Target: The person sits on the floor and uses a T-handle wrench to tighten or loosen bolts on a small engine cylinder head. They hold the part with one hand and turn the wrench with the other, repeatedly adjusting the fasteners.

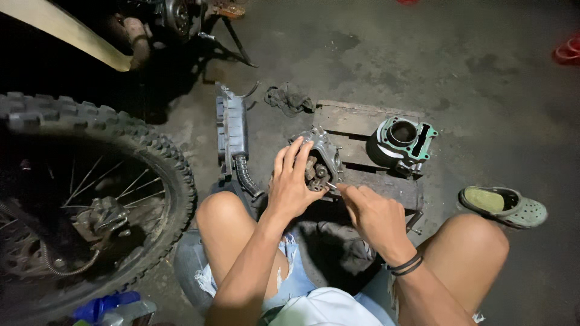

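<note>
A grey metal engine head (pixel 320 158) rests on the near edge of a wooden pallet (pixel 356 121). My left hand (pixel 291 184) grips its left side, fingers spread over the top. My right hand (pixel 373 214) pinches a small metal tool (pixel 333 188) whose tip touches the part's lower right. A black band circles my right wrist. My knees flank both hands.
An engine cylinder with a green gasket (pixel 403 143) stands on the pallet's right. A grey air-box with a ribbed hose (pixel 232 136) lies to the left, a rag (pixel 289 98) behind it. A knobby motorcycle wheel (pixel 90 193) fills the left. A green clog (pixel 504 206) lies at right.
</note>
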